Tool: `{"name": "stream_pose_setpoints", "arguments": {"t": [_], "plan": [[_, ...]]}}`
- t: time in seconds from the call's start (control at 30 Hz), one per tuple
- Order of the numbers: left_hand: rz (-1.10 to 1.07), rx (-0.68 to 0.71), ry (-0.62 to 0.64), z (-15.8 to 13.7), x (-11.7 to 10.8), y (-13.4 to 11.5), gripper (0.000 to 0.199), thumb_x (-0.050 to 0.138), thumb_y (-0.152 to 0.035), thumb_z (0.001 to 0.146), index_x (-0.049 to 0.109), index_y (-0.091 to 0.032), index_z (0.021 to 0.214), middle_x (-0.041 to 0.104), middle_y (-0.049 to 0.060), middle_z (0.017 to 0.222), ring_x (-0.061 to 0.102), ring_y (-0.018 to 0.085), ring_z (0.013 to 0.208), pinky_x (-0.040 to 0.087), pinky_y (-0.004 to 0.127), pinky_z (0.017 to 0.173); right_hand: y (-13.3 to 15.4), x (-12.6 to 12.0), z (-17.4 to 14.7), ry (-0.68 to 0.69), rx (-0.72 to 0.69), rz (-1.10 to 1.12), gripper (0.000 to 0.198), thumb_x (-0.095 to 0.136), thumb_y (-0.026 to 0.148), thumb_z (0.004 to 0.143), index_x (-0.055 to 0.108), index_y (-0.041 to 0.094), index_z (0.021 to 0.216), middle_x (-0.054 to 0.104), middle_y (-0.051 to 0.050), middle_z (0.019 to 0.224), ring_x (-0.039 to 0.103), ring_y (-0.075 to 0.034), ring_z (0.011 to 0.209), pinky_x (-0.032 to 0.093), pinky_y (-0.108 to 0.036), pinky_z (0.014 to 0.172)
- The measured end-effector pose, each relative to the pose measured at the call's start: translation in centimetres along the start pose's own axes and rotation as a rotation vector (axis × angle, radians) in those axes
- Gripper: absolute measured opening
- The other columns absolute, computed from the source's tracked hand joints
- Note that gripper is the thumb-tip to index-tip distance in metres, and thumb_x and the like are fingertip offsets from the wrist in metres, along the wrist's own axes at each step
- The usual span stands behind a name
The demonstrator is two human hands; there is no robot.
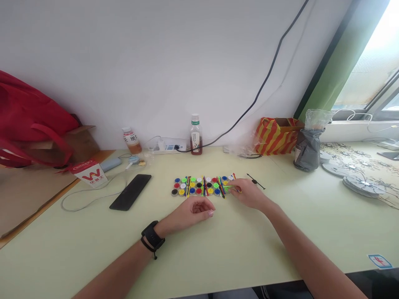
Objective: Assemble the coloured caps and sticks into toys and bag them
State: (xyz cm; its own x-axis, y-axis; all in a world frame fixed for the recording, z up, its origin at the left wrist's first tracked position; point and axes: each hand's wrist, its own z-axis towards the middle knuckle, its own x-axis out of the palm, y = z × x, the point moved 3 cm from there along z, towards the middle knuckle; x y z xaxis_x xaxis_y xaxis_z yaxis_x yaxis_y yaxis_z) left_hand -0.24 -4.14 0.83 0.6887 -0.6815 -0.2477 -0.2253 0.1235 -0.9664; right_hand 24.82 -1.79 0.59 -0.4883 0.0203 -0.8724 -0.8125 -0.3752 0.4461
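Small round discs (199,185) in several colours stand in short columns at the middle of the table. Between the columns lie bundles of thin coloured pointers (204,186) with arrow-like ends. My right hand (249,193) is at the right end of these columns, fingers pinched on a thin yellow pointer (236,187); its tips partly cover the last discs. Just in front of the discs rests my left hand (193,212), loosely curled, thumb apart from the fingers and nothing seen in it. A black pointer (255,182) lies on the table beyond my right hand.
On the left are a black phone (131,192), a red and white box (91,172) and a cable. Bottles (196,137) and a power strip (168,145) line the wall. A striped bag (276,135), a grey-wrapped container (308,149) and stacked grey discs (364,185) are at right.
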Motion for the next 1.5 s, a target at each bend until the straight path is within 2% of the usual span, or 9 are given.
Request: {"name": "stream_pose_setpoints", "arguments": {"t": [0.13, 0.37, 0.53, 0.7, 0.87, 1.03, 1.17, 1.37, 1.5], "plan": [[-0.01, -0.002, -0.006, -0.1, 0.0, -0.1, 0.032, 0.076, -0.046, 0.087, 0.073, -0.018, 0.099, 0.071, 0.007, 0.097, 0.065, 0.018, 0.089, 0.053, 0.031, 0.083, 0.0, 0.3, 0.0, 0.023, 0.032, -0.025, 0.018, 0.052, 0.025, 0.093, 0.069, 0.022, 0.095, 0.066, -0.004, 0.078, 0.06, -0.02, 0.075, 0.038, -0.028, 0.067], [-0.159, -0.069, -0.006, -0.1, 0.5, 0.2, 0.04, 0.078, -0.047, 0.085, 0.067, -0.018, 0.11, 0.066, 0.003, 0.085, 0.065, 0.015, 0.075, 0.055, 0.029, 0.072, 1.5, -1.3, -0.7, -0.085, 0.028, 0.077, 0.017, 0.055, 0.036, 0.095, 0.056, 0.022, 0.084, 0.055, 0.0, 0.071, 0.05, -0.017, 0.066, 0.039, -0.029, 0.065], [-0.252, -0.023, -0.029, 0.0, 0.7, 0.4, 0.051, 0.08, -0.042, 0.086, 0.061, -0.022, 0.128, 0.071, 0.008, 0.103, 0.071, 0.02, 0.09, 0.057, 0.035, 0.083, 4.9, -0.5, -1.5, 0.097, -0.096, 0.345, 0.017, 0.057, 0.035, 0.095, 0.057, 0.022, 0.083, 0.048, 0.003, 0.071, 0.044, -0.015, 0.067, 0.037, -0.027, 0.062], [-0.263, 0.053, 0.041, 0.1, 1.0, -0.1, 0.044, 0.082, -0.039, 0.084, 0.07, -0.02, 0.123, 0.073, 0.013, 0.121, 0.069, 0.026, 0.114, 0.053, 0.043, 0.104, 7.4, 1.0, -2.1, 0.255, -0.172, 0.527, 0.009, 0.058, 0.025, 0.092, 0.057, 0.022, 0.083, 0.046, 0.004, 0.072, 0.038, -0.013, 0.066, 0.032, -0.025, 0.059], [-0.299, 0.015, 0.02, 0.4, 0.5, 0.7, 0.042, 0.087, -0.034, 0.08, 0.074, -0.018, 0.117, 0.077, 0.012, 0.114, 0.073, 0.024, 0.103, 0.056, 0.039, 0.096, 7.3, 0.9, -1.9, 0.279, -0.191, 0.61, 0.013, 0.058, 0.031, 0.096, 0.059, 0.021, 0.087, 0.052, 0.003, 0.078, 0.042, -0.013, 0.07, 0.035, -0.026, 0.062], [-0.311, 0.0, -0.097, 0.7, -0.3, 2.1, 0.038, 0.091, -0.03, 0.075, 0.077, -0.016, 0.108, 0.078, 0.012, 0.11, 0.073, 0.023, 0.102, 0.057, 0.036, 0.095, 6.7, 0.4, -1.4, 0.156, -0.136, 0.658, 0.03, 0.046, 0.046, 0.105, 0.061, 0.022, 0.092, 0.054, 0.0, 0.084, 0.045, -0.015, 0.074, 0.04, -0.028, 0.068], [-0.296, -0.008, -0.147, 0.8, -0.8, 2.1, 0.037, 0.091, -0.031, 0.074, 0.078, -0.016, 0.105, 0.078, 0.011, 0.109, 0.072, 0.023, 0.102, 0.057, 0.036, 0.096, 6.3, 0.2, -1.2, 0.067, -0.13, 0.645, 0.03, 0.059, 0.049, 0.099, 0.07, 0.023, 0.089, 0.056, -0.004, 0.091, 0.051, -0.019, 0.087, 0.044, -0.031, 0.076], [-0.284, -0.043, -0.161, 0.6, -1.0, 2.0, 0.042, 0.088, -0.035, 0.078, 0.076, -0.019, 0.114, 0.078, 0.009, 0.104, 0.074, 0.024, 0.097, 0.059, 0.039, 0.093, 5.9, 0.7, -1.3, 0.19, 0.028, 0.96, 0.03, 0.072, 0.047, 0.091, 0.067, 0.02, 0.079, 0.056, 0.001, 0.069, 0.051, -0.013, 0.065, 0.042, -0.028, 0.062], [-0.297, -0.023, -0.173, 0.7, -0.9, 1.8, 0.04, 0.082, -0.041, 0.085, 0.077, -0.019, 0.117, 0.078, 0.011, 0.113, 0.075, 0.027, 0.102, 0.058, 0.042, 0.097, 6.2, 1.0, -1.2, 0.196, 0.074, 1.134, 0.031, 0.08, 0.046, 0.084, 0.068, 0.018, 0.078, 0.066, -0.001, 0.07, 0.062, -0.015, 0.064, 0.051, -0.031, 0.067]]}}
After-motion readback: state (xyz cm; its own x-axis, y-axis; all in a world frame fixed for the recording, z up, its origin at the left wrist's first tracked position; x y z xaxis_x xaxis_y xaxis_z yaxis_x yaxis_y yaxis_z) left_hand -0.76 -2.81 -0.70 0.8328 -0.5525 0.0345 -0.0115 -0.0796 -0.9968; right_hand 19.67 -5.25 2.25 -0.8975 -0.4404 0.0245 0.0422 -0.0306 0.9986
